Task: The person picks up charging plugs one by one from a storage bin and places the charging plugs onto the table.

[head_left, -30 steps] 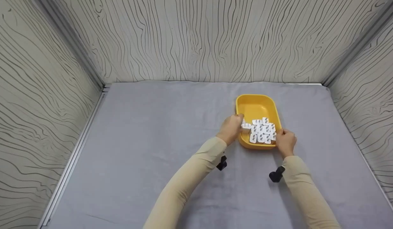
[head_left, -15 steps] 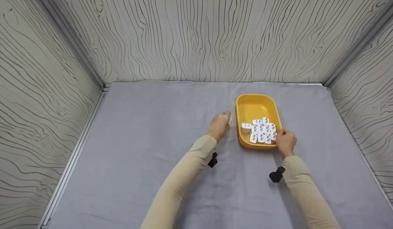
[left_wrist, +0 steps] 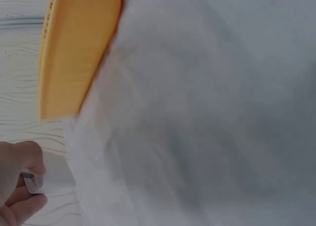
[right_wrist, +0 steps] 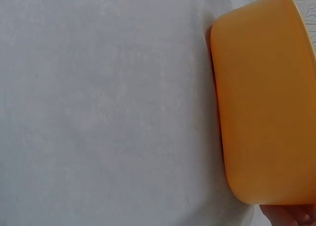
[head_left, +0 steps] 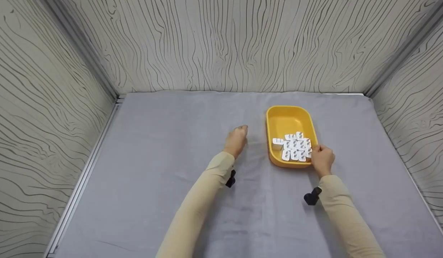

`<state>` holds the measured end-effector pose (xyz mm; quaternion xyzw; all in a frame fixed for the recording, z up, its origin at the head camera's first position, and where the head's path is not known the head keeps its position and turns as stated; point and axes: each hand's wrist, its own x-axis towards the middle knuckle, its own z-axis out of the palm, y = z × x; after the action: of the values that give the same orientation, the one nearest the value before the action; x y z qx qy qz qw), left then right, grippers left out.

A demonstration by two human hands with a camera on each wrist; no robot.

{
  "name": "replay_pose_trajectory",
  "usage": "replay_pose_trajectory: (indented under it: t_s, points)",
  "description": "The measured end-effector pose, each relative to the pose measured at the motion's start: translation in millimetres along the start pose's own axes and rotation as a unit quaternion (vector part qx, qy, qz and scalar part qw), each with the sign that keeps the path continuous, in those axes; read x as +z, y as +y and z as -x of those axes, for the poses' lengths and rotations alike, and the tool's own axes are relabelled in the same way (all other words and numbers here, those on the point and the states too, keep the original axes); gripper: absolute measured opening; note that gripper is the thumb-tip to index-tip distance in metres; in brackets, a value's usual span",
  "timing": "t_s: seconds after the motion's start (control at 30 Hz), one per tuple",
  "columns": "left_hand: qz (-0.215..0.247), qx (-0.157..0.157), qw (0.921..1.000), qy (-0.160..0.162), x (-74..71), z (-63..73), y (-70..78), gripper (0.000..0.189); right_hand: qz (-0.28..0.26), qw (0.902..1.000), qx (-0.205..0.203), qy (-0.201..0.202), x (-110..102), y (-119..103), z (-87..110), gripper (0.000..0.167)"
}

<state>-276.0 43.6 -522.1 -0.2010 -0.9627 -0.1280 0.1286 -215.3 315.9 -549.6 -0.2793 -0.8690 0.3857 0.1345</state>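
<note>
A yellow plastic tub (head_left: 285, 123) stands on the grey cloth, right of the middle in the head view. Several small white box-shaped pieces with dark marks (head_left: 294, 145) lie close together in its near half. My right hand (head_left: 322, 159) grips the tub's right rim near its front corner; in the right wrist view only a few fingers (right_wrist: 291, 215) show under the tub wall. Left of the tub, over the cloth, is my left hand (head_left: 236, 140). It pinches one small white piece (left_wrist: 33, 182) between thumb and fingers, partly hidden by them.
Grey cloth (head_left: 164, 150) covers the table, with slight creases. Pale panels with dark wavy lines (head_left: 221, 46) rise at the back and both sides. A metal rail (head_left: 85, 172) runs along the left edge. Black wrist cameras (head_left: 312, 196) hang below both cuffs.
My left hand has lifted away from the tub's left side and moved left with a small white piece in its fingers. The tub and my right hand have stayed in place.
</note>
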Motion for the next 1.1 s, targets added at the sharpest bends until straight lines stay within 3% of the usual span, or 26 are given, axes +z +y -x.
replay_pose_trajectory:
  t_s: [0.17,0.4,0.77,0.83,0.87,0.93,1.0,1.07,1.1]
  points:
    - [-0.010,0.003,0.9988,0.049,7.7,3.6,-15.5,0.017,0.004,1.0000,0.004,0.000,0,-1,-1.7,0.033]
    - [-0.043,0.003,0.9959,0.080,14.9,11.1,-38.9,0.016,0.002,0.9997,0.018,-0.016,0,-2,-1.0,0.031]
    - [-0.041,-0.002,0.9973,0.061,19.6,20.0,-72.6,0.027,-0.006,0.9999,0.011,-0.007,0,1,0.1,0.031]
    - [-0.050,-0.001,0.9970,0.060,24.6,20.9,-81.9,0.027,-0.011,0.9999,0.004,0.001,1,2,0.1,0.033]
    - [-0.064,0.003,0.9953,0.073,37.6,19.4,-90.3,0.026,-0.015,0.9999,0.003,0.003,1,2,0.3,0.035]
    - [-0.067,0.001,0.9950,0.075,47.0,19.1,-99.4,0.026,-0.019,0.9998,0.003,0.007,1,2,-0.1,0.036]
    - [-0.066,0.005,0.9934,0.093,50.3,19.5,-104.4,0.023,-0.017,0.9998,0.009,0.003,1,2,-0.4,0.036]
    - [-0.071,0.006,0.9916,0.108,50.2,20.0,-107.0,0.022,-0.014,0.9998,0.016,-0.003,1,0,-0.7,0.034]
    - [-0.064,0.006,0.9926,0.104,37.8,23.0,-103.9,0.021,-0.014,0.9997,0.019,-0.007,1,0,-0.9,0.033]
